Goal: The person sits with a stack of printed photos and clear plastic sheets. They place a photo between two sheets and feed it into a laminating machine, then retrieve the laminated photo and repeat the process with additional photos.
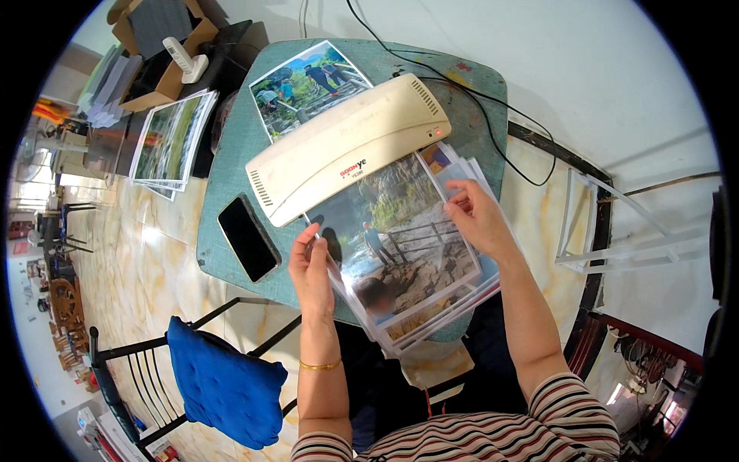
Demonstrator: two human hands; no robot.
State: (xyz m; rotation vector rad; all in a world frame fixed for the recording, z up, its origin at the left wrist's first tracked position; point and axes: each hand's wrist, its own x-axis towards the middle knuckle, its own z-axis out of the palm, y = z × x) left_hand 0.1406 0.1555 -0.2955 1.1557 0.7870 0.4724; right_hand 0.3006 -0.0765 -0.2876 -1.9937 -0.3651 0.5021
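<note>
A cream laminator [346,150] with a small red light sits across the green table. A large photo in a clear pouch [408,231] has its far edge at the laminator's near side; it shows a person by a railing and rocks. My left hand [312,266] pinches the pouch's left edge close to the machine. On the opposite side, my right hand [479,219] has thumb and fingers curled at the right edge. Under the pouch lies a stack of more sheets [477,296], partly hidden. Beyond the laminator lies another photo [308,85], its near part covered by the machine.
A black phone [249,239] lies left on the table [223,185]. A black cable [493,131] runs over the far right corner. To the left are a pile of photos [169,142], a white handset [183,60] and a chair with a blue cushion [223,381].
</note>
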